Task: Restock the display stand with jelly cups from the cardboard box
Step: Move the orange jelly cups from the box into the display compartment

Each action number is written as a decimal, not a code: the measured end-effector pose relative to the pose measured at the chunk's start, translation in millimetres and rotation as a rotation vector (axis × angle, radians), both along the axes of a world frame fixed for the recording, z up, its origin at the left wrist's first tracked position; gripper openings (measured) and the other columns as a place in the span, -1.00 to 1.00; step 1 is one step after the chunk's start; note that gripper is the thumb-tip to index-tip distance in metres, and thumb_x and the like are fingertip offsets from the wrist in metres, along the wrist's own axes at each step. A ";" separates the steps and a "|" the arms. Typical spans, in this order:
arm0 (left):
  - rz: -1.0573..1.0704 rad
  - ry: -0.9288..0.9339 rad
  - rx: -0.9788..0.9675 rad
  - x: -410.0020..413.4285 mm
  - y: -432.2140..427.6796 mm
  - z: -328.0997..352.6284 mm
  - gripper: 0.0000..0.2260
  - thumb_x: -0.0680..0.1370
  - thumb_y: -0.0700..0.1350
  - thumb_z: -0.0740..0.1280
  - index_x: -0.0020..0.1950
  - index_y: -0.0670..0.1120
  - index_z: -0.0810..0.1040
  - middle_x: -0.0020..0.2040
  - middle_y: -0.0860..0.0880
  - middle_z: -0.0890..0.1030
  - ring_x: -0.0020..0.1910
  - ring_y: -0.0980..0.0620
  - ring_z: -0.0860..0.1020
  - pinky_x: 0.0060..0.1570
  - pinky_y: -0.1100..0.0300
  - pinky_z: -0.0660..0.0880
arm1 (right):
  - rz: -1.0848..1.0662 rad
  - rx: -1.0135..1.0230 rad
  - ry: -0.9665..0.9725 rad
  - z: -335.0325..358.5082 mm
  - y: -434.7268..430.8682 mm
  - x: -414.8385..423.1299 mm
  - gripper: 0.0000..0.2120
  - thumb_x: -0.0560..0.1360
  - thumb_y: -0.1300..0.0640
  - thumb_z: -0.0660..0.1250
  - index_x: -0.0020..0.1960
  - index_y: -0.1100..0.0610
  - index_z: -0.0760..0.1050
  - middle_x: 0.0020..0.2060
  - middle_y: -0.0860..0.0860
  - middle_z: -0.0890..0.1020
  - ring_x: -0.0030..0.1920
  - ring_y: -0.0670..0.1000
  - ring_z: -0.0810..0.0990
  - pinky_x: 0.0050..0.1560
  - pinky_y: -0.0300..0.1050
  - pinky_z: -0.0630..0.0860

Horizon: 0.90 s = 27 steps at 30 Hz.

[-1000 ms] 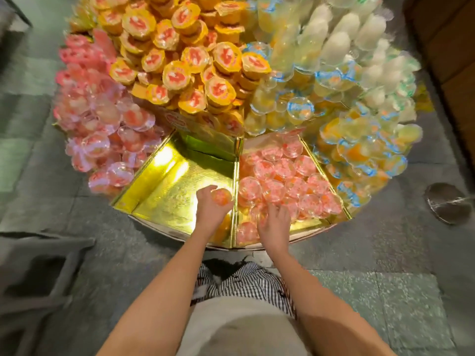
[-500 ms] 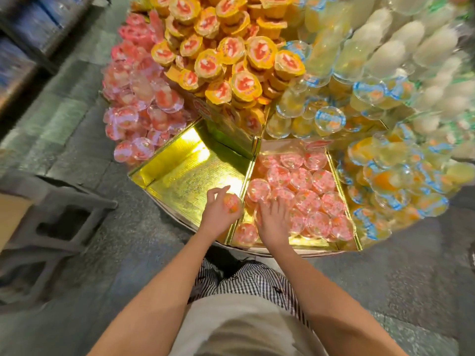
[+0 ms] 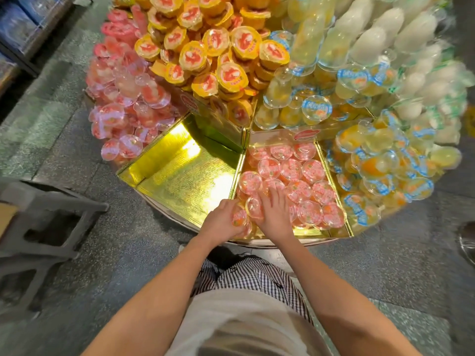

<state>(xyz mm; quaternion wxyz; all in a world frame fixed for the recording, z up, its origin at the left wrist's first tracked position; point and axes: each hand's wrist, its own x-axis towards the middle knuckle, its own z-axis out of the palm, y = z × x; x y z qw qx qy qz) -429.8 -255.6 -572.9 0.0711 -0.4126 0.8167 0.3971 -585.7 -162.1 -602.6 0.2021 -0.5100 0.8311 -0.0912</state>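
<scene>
My left hand [image 3: 221, 223] is curled round one jelly cup [image 3: 239, 217], thumb and fingers wrapped about its side wall. I hold it at the 7 o'clock corner of the right-hand compartment [image 3: 331, 176] of the display stand [image 3: 303, 241], just by the gold divider [image 3: 237, 173]. My right hand [image 3: 275, 214] lies flat beside it, fingers straight and a little spread, pressing on the pink cups [image 3: 312, 170] already laid there. From my left hand, the bare gold compartment [image 3: 180, 176] opens toward 10 o'clock.

I judge the cup light, with a thin clear shell that is stiff enough to keep its shape but would dent under a hard squeeze. The plastic looks slick, and the film lid is the weak part, so I would take it round the wall just under the rim and keep my fingertips off the top. The neighbours sit loose on a shiny floor and may slide or tip when I wedge this one in.
</scene>
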 end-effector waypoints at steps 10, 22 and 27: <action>-0.246 -0.076 -0.238 -10.8 28.8 -17.3 -0.39 0.54 0.13 0.28 0.52 -0.07 0.19 0.40 -0.06 0.36 0.22 -0.01 0.46 0.16 0.10 0.50 | -0.386 -0.119 -0.059 19.4 48.9 -31.0 -0.42 0.60 -0.08 0.23 0.51 0.15 0.20 0.51 0.20 0.18 0.53 0.19 0.02 0.52 0.21 -0.01; -0.204 -0.072 -0.296 -10.0 32.7 -33.8 -0.27 0.55 0.06 0.33 0.58 -0.15 0.06 0.54 -0.11 0.20 0.52 -0.07 0.12 0.50 0.13 0.00 | -0.501 -0.195 -0.092 14.2 65.0 -26.4 -0.49 0.61 0.00 0.26 0.47 0.18 0.27 0.46 0.23 0.24 0.51 0.21 0.08 0.50 0.19 0.02; -0.196 -0.035 -0.117 -2.9 34.1 -31.6 -0.13 0.52 0.11 0.38 0.60 -0.09 -0.12 0.60 0.01 -0.05 0.57 0.02 -0.09 0.50 0.14 -0.09 | -0.533 -0.205 -0.128 11.2 60.8 -22.3 -0.52 0.61 0.05 0.26 0.47 0.18 0.27 0.46 0.22 0.23 0.51 0.18 0.06 0.51 0.20 0.02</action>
